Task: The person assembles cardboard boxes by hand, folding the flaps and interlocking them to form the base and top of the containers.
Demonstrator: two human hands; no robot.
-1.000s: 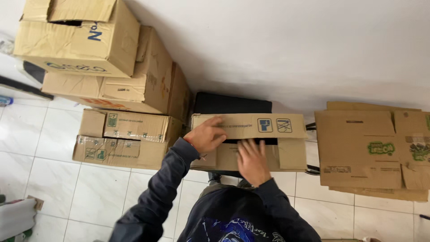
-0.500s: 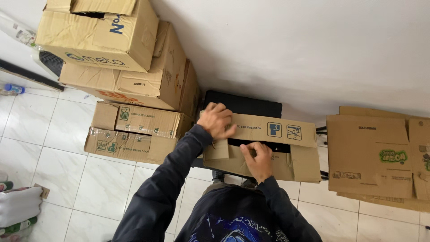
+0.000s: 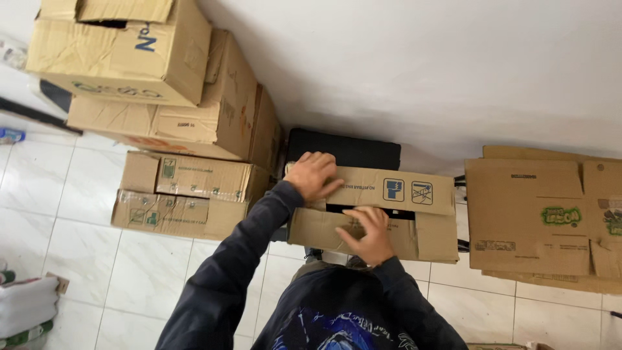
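cardboard box [image 3: 382, 214] sits on a dark stand by the white wall [image 3: 421, 71]. left hand [image 3: 314, 175] presses its far flap flat, right hand [image 3: 366, 233] the near flap, neither clenched. it looks light, stiff, creasable; best held by the bottom edges.

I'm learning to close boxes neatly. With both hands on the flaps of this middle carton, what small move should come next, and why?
Probably press the near flap down and bring it to the far one. The left hand lies flat on the far flap of the carton, the right hand rests on the near flap, and a dark gap shows between the two flaps.
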